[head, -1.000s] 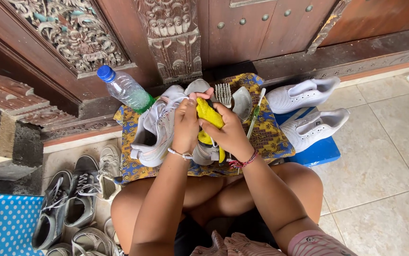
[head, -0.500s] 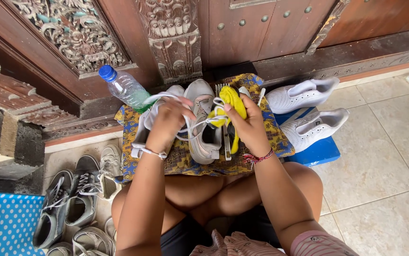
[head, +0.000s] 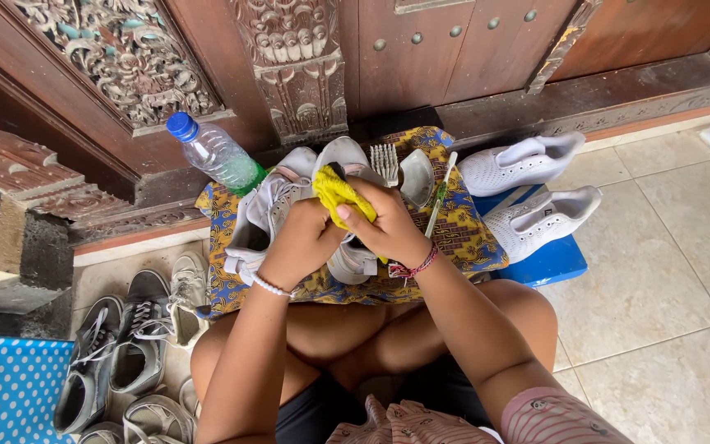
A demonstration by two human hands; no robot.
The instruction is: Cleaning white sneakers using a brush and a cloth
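While kneeling at frame centre, a person is working | left hand (head: 301, 242) gripping grey sneaker (head: 277, 215) | right hand (head: 388, 226) clutching yellow cloth (head: 334, 191) | bottle (head: 215, 156) lying upper left.

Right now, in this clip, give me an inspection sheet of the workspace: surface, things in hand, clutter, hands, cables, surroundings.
Surface: patterned cloth spread on a tiled floor, partly over a blue board.
Things in hand: yellow cloth pressed onto a white shoe; a second white shoe beside it.
Clutter: water bottle, brush, toothbrush, small bowl, white pair to the right, dark shoes to the left.
Hands: left hand and right hand both closed around the yellow cloth and shoe.
Cables: nothing seen.
Surroundings: carved wooden door, dotted blue sheet.
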